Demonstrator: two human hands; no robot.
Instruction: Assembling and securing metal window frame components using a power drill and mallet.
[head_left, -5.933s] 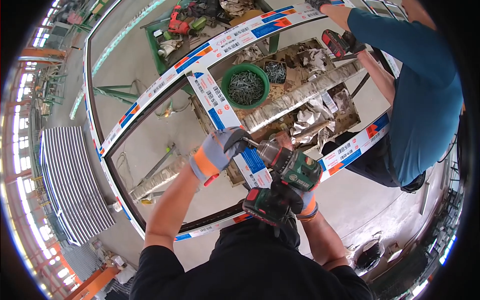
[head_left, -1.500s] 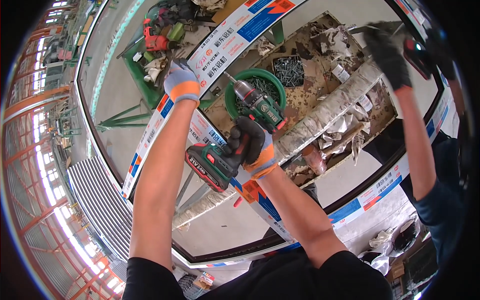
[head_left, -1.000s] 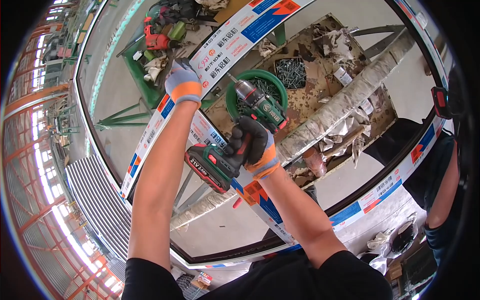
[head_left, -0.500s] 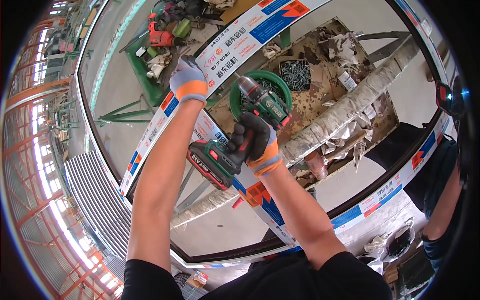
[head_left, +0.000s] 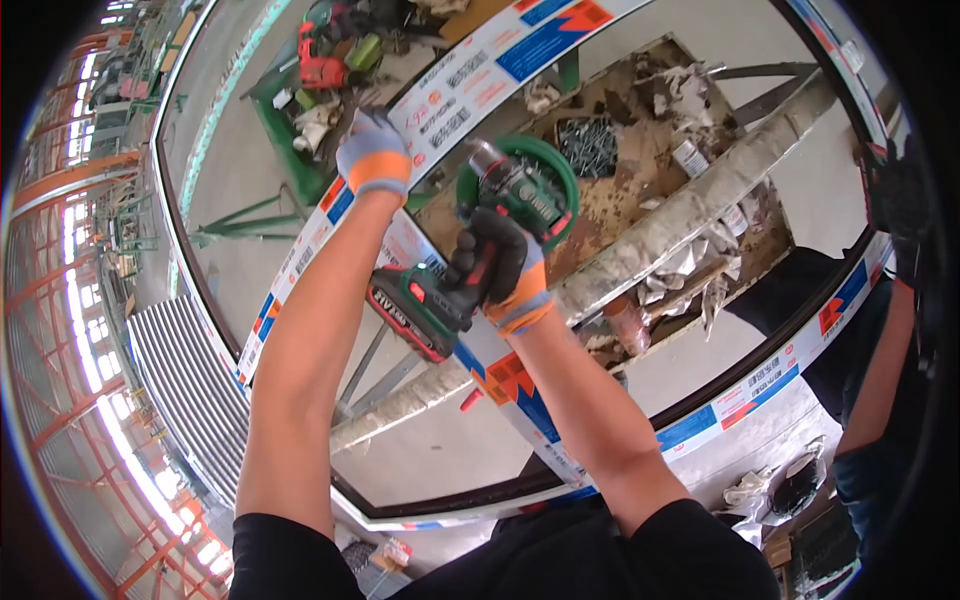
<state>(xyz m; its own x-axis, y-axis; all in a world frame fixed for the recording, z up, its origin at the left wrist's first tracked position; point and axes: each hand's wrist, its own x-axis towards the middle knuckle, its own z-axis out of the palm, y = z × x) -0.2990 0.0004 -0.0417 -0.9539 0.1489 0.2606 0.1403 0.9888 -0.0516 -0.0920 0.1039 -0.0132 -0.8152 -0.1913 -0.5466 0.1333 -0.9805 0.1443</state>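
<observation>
My right hand point(head_left: 508, 268), in a grey and orange glove with black fingers, is wrapped round the handle of a green and black cordless drill point(head_left: 530, 205). The drill's chuck points up and left, and its battery hangs at lower left. My left hand point(head_left: 374, 158), in the same kind of glove, is closed at the film-covered bar of a large frame point(head_left: 455, 108); its fingertips are mostly hidden, and I cannot make out what they hold. Under the drill stands a round green tub point(head_left: 572, 165) of screws, partly covered by it.
A box of screws point(head_left: 588, 148) and a white bottle point(head_left: 690, 158) stand on a worn board. A wrapped beam point(head_left: 690, 232) crosses beneath the frame. A red drill point(head_left: 320, 65) lies among tools at upper left. Another person's arm point(head_left: 885, 370) is at the right edge.
The drill and my right hand have shifted slightly left and up. My left hand stays at the frame bar. The other person's hand and tool at the right edge have moved.
</observation>
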